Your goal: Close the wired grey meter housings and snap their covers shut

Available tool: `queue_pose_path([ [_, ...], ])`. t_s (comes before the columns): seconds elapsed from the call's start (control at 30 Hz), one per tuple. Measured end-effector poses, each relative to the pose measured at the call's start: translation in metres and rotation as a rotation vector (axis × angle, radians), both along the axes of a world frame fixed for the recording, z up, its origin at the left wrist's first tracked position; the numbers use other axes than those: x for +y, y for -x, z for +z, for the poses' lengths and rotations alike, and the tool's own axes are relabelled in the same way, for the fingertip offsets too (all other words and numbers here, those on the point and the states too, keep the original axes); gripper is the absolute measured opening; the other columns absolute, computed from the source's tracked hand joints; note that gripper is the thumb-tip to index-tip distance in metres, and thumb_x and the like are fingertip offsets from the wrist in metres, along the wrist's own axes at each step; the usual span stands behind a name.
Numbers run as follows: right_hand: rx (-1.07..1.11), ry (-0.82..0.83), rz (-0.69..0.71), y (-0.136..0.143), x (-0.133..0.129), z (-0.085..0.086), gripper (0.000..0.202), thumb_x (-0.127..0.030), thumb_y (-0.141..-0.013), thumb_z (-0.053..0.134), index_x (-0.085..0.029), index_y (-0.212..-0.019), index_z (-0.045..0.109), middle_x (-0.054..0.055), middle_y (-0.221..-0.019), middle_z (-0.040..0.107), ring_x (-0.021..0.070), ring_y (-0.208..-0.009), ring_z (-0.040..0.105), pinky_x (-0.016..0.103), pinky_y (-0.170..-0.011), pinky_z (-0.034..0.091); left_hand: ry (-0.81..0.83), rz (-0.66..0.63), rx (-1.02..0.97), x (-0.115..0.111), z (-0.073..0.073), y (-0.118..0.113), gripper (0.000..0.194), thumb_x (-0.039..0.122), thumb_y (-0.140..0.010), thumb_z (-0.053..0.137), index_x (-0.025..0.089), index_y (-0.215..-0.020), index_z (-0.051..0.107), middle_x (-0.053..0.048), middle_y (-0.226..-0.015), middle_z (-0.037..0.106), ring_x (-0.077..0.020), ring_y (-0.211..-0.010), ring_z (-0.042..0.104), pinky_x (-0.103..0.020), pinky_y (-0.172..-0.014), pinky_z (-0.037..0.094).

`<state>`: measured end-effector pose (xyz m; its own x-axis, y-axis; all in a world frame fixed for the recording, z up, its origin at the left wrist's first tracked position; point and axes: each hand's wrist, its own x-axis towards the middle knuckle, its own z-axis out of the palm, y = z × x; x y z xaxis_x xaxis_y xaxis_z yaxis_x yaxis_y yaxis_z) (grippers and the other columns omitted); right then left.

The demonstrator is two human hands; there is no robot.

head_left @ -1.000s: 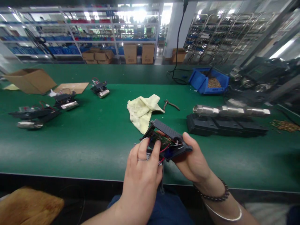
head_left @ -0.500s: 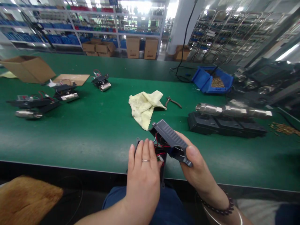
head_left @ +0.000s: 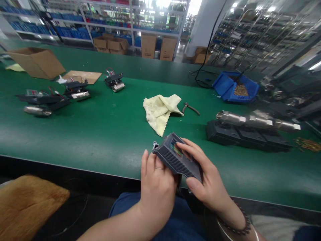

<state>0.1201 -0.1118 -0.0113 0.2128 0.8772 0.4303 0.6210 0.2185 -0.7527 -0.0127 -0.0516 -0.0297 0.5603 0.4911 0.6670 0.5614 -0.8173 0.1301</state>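
Observation:
My right hand [head_left: 209,179] grips a dark grey ribbed plastic housing cover [head_left: 173,159], tilted, with a rectangular window showing a bit of green inside. Its thumb presses the near end and its fingers lie over the top. My left hand [head_left: 159,184] is at the housing base [head_left: 155,146], below the cover; only a small corner of that base shows past the fingertips. Some left fingertips go under the cover's edge, and the wires inside are hidden. A pale yellow cloth [head_left: 159,110] lies crumpled beyond the hands, beside pliers [head_left: 192,108].
Housings with metal fittings [head_left: 248,135] stand in a row at right, near a blue bin [head_left: 235,87] of small brass-coloured parts. Several open wired assemblies [head_left: 114,80] lie at left, by a cardboard box [head_left: 36,62]. The bench's front edge [head_left: 95,174] runs under my forearms.
My right hand has turned the cover over and lowered it toward the base, so the wires no longer show. My left fingers have bent under its edge. The whole view has shifted slightly.

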Motion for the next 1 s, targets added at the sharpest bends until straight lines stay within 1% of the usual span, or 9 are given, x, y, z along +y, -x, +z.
queue_pose_path([
  [0.07, -0.007, -0.003, 0.017, -0.001, 0.000, -0.001, 0.050, -0.053, -0.091, 0.053, -0.023, -0.132, 0.051, 0.011, -0.137, 0.044, 0.0317, -0.126, 0.045, 0.044, -0.103, 0.044, 0.020, 0.062, -0.125, 0.002, -0.006, 0.003, 0.033, 0.025, -0.092, 0.048, 0.007, -0.119, 0.050, -0.019, -0.106, 0.060, -0.0311, -0.103, 0.056, -0.051, -0.096, 0.047],
  [0.17, -0.026, -0.005, 0.019, 0.000, -0.001, -0.002, 0.049, -0.043, -0.087, 0.056, -0.023, -0.132, 0.049, 0.011, -0.139, 0.041, 0.0318, -0.128, 0.042, 0.046, -0.105, 0.041, 0.172, 0.105, -0.251, 0.005, -0.014, 0.009, 0.053, 0.038, -0.088, 0.058, 0.004, -0.126, 0.040, -0.023, -0.114, 0.054, -0.0336, -0.111, 0.054, -0.052, -0.095, 0.049],
  [0.23, -0.066, -0.001, 0.014, 0.001, -0.002, -0.003, 0.052, -0.036, -0.083, 0.057, -0.022, -0.133, 0.047, 0.012, -0.140, 0.039, 0.0319, -0.129, 0.040, 0.047, -0.106, 0.040, 0.323, 0.076, -0.269, 0.006, -0.019, 0.016, 0.067, 0.042, -0.085, 0.061, 0.007, -0.134, 0.033, -0.022, -0.117, 0.054, -0.0337, -0.112, 0.056, -0.050, -0.091, 0.053],
  [0.33, -0.142, 0.019, 0.007, 0.004, -0.004, -0.003, 0.061, -0.030, -0.079, 0.058, -0.018, -0.136, 0.042, 0.013, -0.140, 0.039, 0.0310, -0.130, 0.039, 0.046, -0.105, 0.041, 0.523, 0.004, -0.275, 0.004, -0.030, 0.026, 0.084, 0.044, -0.083, 0.064, 0.013, -0.146, 0.018, -0.020, -0.120, 0.058, -0.0316, -0.109, 0.062, -0.045, -0.087, 0.056],
  [0.47, -0.229, 0.043, 0.052, 0.006, -0.004, -0.002, 0.065, -0.031, -0.078, 0.060, -0.016, -0.137, 0.038, 0.014, -0.141, 0.039, 0.0287, -0.131, 0.039, 0.042, -0.106, 0.040, 0.633, -0.033, -0.365, -0.001, -0.045, 0.036, 0.090, 0.047, -0.083, 0.065, 0.020, -0.149, 0.010, -0.017, -0.123, 0.061, -0.0297, -0.110, 0.064, -0.043, -0.090, 0.056],
  [0.57, -0.281, 0.052, 0.090, 0.006, -0.002, 0.000, 0.064, -0.030, -0.079, 0.060, -0.014, -0.137, 0.038, 0.014, -0.141, 0.040, 0.0272, -0.129, 0.040, 0.040, -0.106, 0.040, 0.706, -0.035, -0.419, -0.003, -0.052, 0.038, 0.090, 0.049, -0.081, 0.066, 0.022, -0.149, 0.012, -0.015, -0.123, 0.062, -0.0297, -0.111, 0.063, -0.046, -0.092, 0.054],
  [0.67, -0.317, 0.067, 0.111, 0.003, -0.001, 0.002, 0.059, -0.030, -0.079, 0.058, -0.015, -0.134, 0.041, 0.014, -0.142, 0.039, 0.0275, -0.129, 0.041, 0.041, -0.104, 0.042, 0.760, -0.034, -0.445, -0.004, -0.055, 0.037, 0.086, 0.043, -0.077, 0.070, 0.023, -0.145, 0.021, -0.014, -0.125, 0.061, -0.0302, -0.112, 0.062, -0.048, -0.095, 0.052],
  [0.83, -0.333, 0.089, 0.146, -0.004, 0.002, 0.004, 0.057, -0.029, -0.079, 0.058, -0.017, -0.133, 0.045, 0.013, -0.143, 0.038, 0.0284, -0.128, 0.042, 0.043, -0.103, 0.043, 0.775, -0.009, -0.489, -0.005, -0.052, 0.031, 0.066, 0.028, -0.070, 0.070, 0.023, -0.129, 0.041, -0.010, -0.120, 0.061, -0.0289, -0.109, 0.062, -0.047, -0.092, 0.053],
  [1.0, -0.335, 0.101, 0.201, -0.008, 0.004, 0.005, 0.057, -0.026, -0.079, 0.058, -0.017, -0.135, 0.044, 0.013, -0.143, 0.038, 0.0276, -0.129, 0.041, 0.042, -0.104, 0.042, 0.835, -0.047, -0.562, -0.006, -0.049, 0.027, 0.066, 0.021, -0.066, 0.068, 0.024, -0.127, 0.043, -0.008, -0.120, 0.059, -0.0272, -0.109, 0.061, -0.047, -0.096, 0.050],
])
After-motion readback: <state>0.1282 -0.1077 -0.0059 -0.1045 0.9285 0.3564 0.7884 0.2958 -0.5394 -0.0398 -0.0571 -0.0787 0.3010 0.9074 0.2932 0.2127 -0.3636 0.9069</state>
